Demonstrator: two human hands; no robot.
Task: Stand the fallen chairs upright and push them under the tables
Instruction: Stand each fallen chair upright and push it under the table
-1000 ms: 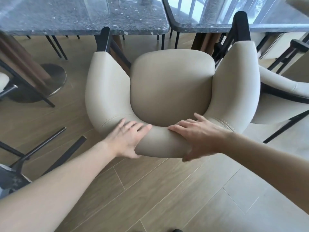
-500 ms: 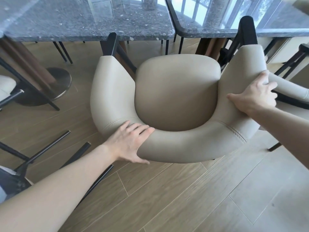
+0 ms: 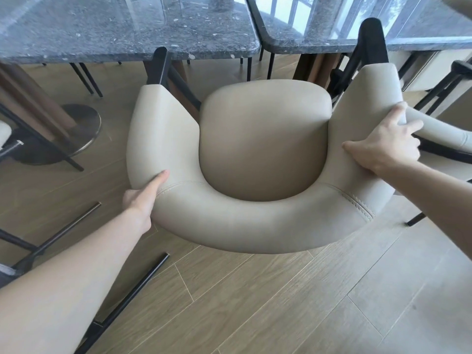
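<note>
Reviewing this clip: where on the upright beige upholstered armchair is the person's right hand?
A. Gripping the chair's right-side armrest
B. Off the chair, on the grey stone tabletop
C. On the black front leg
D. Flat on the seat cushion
A: the right hand grips the right-side armrest of the beige upholstered armchair, thumb on its inner face and fingers over the outer edge.

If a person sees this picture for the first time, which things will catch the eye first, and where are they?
First comes the big cream chair, upright in the middle, facing two dark stone tables at the top. The left hand grips its left armrest and the right hand grips its right armrest. Thin black chair legs lie on the wooden floor at lower left.
</note>
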